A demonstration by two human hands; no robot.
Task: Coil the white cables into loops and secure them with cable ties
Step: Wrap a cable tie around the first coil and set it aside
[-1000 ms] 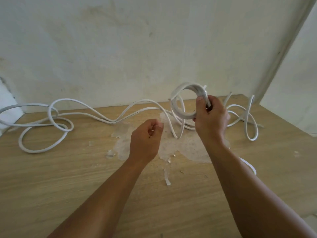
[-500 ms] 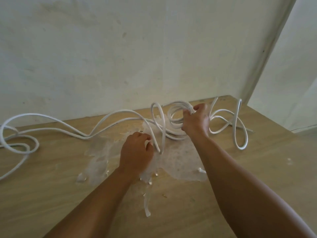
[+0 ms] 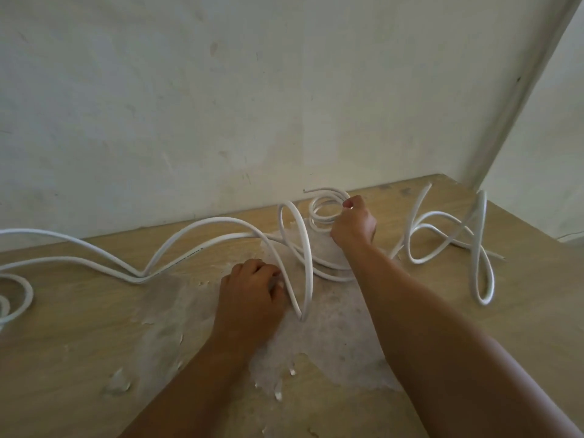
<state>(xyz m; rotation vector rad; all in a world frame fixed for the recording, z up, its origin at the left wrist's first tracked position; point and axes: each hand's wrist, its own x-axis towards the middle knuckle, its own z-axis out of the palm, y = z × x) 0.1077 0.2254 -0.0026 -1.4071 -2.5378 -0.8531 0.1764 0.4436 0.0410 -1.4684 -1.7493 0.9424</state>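
Head view: my right hand [image 3: 354, 227] grips the springy coil [image 3: 325, 213]; my left hand [image 3: 252, 292] pinches the stiff white cable [image 3: 202, 229], best held near the loop.

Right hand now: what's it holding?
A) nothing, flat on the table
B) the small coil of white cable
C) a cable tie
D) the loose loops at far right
B: the right hand grips the small coil near the wall, fingers curled round its turns; no cable tie is visible.
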